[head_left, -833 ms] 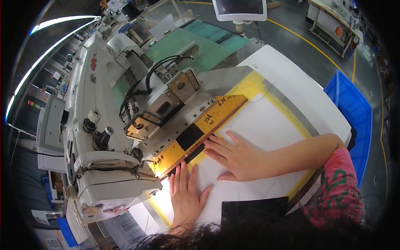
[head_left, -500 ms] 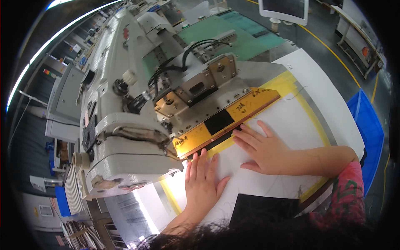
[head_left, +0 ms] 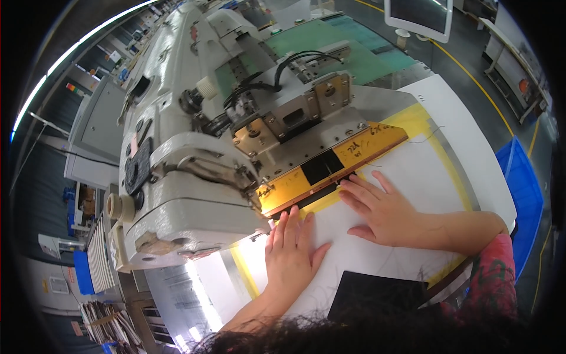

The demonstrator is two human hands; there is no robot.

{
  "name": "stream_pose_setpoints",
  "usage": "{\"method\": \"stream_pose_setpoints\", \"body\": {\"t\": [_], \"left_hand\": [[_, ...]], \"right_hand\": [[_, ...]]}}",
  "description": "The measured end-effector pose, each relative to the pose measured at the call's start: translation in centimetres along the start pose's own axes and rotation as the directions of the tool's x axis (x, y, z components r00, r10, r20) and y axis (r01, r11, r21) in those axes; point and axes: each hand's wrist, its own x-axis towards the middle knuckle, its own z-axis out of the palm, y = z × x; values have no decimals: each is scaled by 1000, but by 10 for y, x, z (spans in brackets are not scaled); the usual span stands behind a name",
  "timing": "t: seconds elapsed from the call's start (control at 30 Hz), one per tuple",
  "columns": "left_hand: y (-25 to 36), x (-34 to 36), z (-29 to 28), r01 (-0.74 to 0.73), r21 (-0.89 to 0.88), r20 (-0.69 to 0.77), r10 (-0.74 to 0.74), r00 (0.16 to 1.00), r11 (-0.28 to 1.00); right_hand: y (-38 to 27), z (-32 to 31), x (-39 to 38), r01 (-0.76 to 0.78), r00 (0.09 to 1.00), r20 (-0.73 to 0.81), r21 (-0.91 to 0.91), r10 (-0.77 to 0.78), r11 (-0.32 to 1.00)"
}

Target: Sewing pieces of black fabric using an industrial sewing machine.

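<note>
My left hand (head_left: 290, 253) lies flat with its fingers stretched out, the tips at the near edge of a narrow black piece (head_left: 313, 199). That piece shows as a strip along the front of a gold-coloured clamp plate (head_left: 365, 146); the rest of it is hidden under the plate. Farther right, my right hand (head_left: 383, 209) also rests flat, fingers apart, its fingertips on the black strip. Beneath both hands is a white work surface (head_left: 413, 171) bordered with yellow tape. A large pale industrial sewing machine (head_left: 188, 206) stands left of the plate, its head close to my left fingertips.
A flat black piece (head_left: 377, 295) lies on the white surface near me. Behind the clamp are a metal bracket (head_left: 295, 118) with cables and a green table (head_left: 312, 38). A blue bin (head_left: 525, 189) stands at the right, and a monitor (head_left: 418, 15) at the far right.
The whole view has shifted slightly, so the machine and plate sit farther right in it. Both hands keep their places along the black strip.
</note>
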Motion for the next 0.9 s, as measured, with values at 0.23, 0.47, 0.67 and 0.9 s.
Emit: {"method": "stream_pose_setpoints", "body": {"t": [0.23,0.47,0.67,0.9], "left_hand": [[2,1,4,-14,21,-15,14,1000,1000],[3,1,5,9,-41,23,-8,1000,999],[2,1,3,-2,-21,0,2,1000,1000],[2,1,2,-12,-33,-42,10,999,999]], "right_hand": [[-2,6,-5,-8,998,-67,-36,6,999],[-1,9,-4,12,997,-79,-20,-13,1000],[-3,11,-2,-17,1000,8,-5,17,1000],[-2,11,-3,19,998,-60,-49,-22,999]]}}
